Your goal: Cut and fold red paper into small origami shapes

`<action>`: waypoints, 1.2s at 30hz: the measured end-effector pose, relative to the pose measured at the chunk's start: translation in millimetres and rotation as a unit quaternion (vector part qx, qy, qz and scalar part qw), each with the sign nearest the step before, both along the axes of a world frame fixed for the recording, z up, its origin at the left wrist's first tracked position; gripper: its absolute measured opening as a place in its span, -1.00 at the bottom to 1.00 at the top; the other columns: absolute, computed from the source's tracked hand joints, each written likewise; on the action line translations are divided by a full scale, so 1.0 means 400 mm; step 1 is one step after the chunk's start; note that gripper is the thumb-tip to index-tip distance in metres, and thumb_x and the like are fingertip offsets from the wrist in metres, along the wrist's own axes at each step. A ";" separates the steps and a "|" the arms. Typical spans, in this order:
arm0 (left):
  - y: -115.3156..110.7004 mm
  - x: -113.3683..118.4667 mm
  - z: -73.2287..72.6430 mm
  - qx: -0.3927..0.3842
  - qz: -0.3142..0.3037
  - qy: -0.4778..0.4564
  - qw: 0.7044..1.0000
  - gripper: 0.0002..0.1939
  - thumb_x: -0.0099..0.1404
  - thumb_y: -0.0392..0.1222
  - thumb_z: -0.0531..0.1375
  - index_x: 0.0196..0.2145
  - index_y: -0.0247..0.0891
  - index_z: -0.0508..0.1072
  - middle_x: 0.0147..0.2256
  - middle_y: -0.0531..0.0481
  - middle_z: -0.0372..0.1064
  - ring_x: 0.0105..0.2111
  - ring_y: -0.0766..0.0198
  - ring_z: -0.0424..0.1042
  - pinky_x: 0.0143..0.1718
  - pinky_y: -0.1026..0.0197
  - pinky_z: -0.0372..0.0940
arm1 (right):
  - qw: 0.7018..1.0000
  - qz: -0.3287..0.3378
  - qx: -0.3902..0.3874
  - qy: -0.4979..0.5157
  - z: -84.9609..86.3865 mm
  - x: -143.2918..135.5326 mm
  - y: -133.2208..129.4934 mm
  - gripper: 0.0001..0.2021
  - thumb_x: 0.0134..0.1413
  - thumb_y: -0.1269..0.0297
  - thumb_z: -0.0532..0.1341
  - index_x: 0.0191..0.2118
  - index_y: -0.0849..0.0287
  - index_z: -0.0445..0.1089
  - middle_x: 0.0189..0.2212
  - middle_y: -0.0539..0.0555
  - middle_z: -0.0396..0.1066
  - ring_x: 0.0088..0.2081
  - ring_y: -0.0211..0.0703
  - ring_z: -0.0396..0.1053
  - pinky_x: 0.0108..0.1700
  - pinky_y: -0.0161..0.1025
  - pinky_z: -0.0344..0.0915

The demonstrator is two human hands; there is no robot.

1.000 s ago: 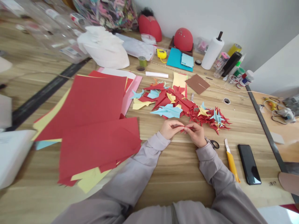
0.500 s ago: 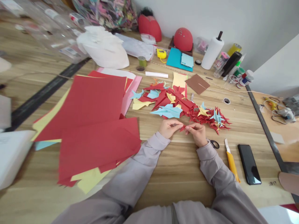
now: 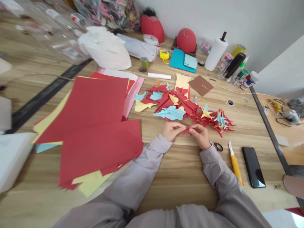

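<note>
A small folded piece of red paper [image 3: 186, 130] is pinched between both hands, just in front of a heap of folded paper. My left hand [image 3: 171, 130] grips its left end with thumb and forefinger. On the other end, the fingertips of my right hand [image 3: 199, 135] are closed in the same way. The heap holds many red folded paper shapes [image 3: 190, 106], mixed with blue and yellow ones. A larger blue folded paper [image 3: 169, 113] lies right behind my left hand. Beside my right wrist, the black handle of scissors [image 3: 218, 146] shows in part.
Large red paper sheets [image 3: 99, 148] lie in a stack at the left. To the right are a yellow utility knife [image 3: 235, 164] with its blade out and a black phone [image 3: 253, 167]. A brown paper square [image 3: 200, 85] and a tape measure [image 3: 164, 54] lie farther back.
Both hands keep hold of the red paper in nearly the same spot. The fingers of my right hand have shifted slightly on it. Nothing else has visibly moved.
</note>
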State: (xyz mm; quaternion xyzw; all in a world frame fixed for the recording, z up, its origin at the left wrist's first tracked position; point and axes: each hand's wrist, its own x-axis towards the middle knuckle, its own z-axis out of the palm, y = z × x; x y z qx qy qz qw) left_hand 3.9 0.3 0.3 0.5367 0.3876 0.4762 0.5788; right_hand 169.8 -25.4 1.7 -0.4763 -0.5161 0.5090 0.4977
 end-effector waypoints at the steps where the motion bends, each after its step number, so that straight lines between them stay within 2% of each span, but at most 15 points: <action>1: -0.001 0.000 0.000 0.002 -0.011 0.003 1.000 -0.73 0.01 -0.03 0.35 -0.52 -0.33 0.55 -0.59 -0.03 0.48 -0.58 0.30 0.42 -0.50 0.29 0.35 | 1.000 0.013 0.003 -0.015 -0.001 -0.001 -0.001 -0.77 -0.11 0.09 0.35 -0.44 0.15 0.44 -0.60 -0.03 0.44 -0.56 -0.26 0.37 -0.45 -0.29 0.35; 5: -0.002 -0.001 0.001 0.001 -0.042 0.008 0.999 -0.73 0.06 -0.04 0.31 -0.54 -0.34 0.54 -0.60 -0.01 0.45 -0.57 0.33 0.41 -0.48 0.30 0.33 | 0.998 0.038 0.028 -0.047 -0.002 -0.006 -0.005 -0.78 -0.02 0.11 0.31 -0.47 0.16 0.44 -0.61 -0.01 0.44 -0.58 -0.28 0.36 -0.48 -0.32 0.34; 10: 0.001 -0.003 -0.003 -0.029 -0.062 -0.006 0.998 -0.68 0.10 0.01 0.27 -0.44 -0.36 0.55 -0.52 -0.06 0.50 -0.51 0.26 0.46 -0.42 0.24 0.38 | 0.999 0.020 0.024 -0.036 0.001 -0.006 -0.004 -0.77 -0.04 0.10 0.32 -0.48 0.16 0.44 -0.64 -0.03 0.43 -0.61 -0.29 0.35 -0.51 -0.32 0.34; 14: 0.000 -0.004 -0.009 -0.011 -0.056 -0.019 0.998 -0.70 0.09 -0.04 0.27 -0.36 -0.36 0.56 -0.44 -0.10 0.53 -0.46 0.25 0.48 -0.38 0.24 0.39 | 0.999 0.007 0.024 -0.031 0.004 -0.004 -0.003 -0.77 -0.06 0.09 0.33 -0.48 0.16 0.45 -0.64 -0.03 0.43 -0.60 -0.28 0.36 -0.48 -0.30 0.35; 18: -0.005 -0.002 -0.008 0.037 -0.038 0.001 0.999 -0.79 0.07 -0.13 0.28 -0.38 -0.35 0.56 -0.46 -0.07 0.51 -0.50 0.31 0.44 -0.42 0.29 0.35 | 1.000 0.013 0.022 -0.018 0.007 -0.002 -0.004 -0.78 -0.09 0.11 0.35 -0.46 0.16 0.46 -0.62 -0.03 0.43 -0.58 -0.27 0.37 -0.47 -0.30 0.36; 25: -0.009 -0.003 0.002 0.082 -0.037 0.023 0.996 -0.82 0.12 -0.14 0.25 -0.41 -0.33 0.56 -0.51 -0.06 0.45 -0.52 0.31 0.40 -0.48 0.30 0.30 | 0.999 0.031 0.001 -0.026 0.008 -0.004 -0.005 -0.75 -0.12 0.06 0.36 -0.41 0.15 0.45 -0.53 0.00 0.47 -0.54 -0.27 0.38 -0.43 -0.29 0.37; 30: -0.002 -0.009 -0.005 0.078 -0.046 0.026 0.996 -0.77 0.13 -0.08 0.26 -0.43 -0.32 0.58 -0.53 -0.06 0.44 -0.49 0.28 0.40 -0.42 0.26 0.31 | 0.999 0.029 0.010 -0.044 0.006 -0.005 -0.004 -0.73 -0.11 0.02 0.34 -0.43 0.15 0.46 -0.56 0.01 0.47 -0.55 -0.26 0.37 -0.45 -0.28 0.36; 36: 0.003 -0.007 -0.011 0.047 -0.034 0.030 0.998 -0.71 0.13 -0.01 0.24 -0.42 -0.32 0.58 -0.49 -0.06 0.48 -0.47 0.28 0.40 -0.39 0.25 0.32 | 0.998 0.034 0.031 -0.052 -0.001 -0.001 -0.003 -0.78 -0.05 0.09 0.32 -0.39 0.15 0.47 -0.56 0.00 0.46 -0.54 -0.26 0.38 -0.44 -0.29 0.35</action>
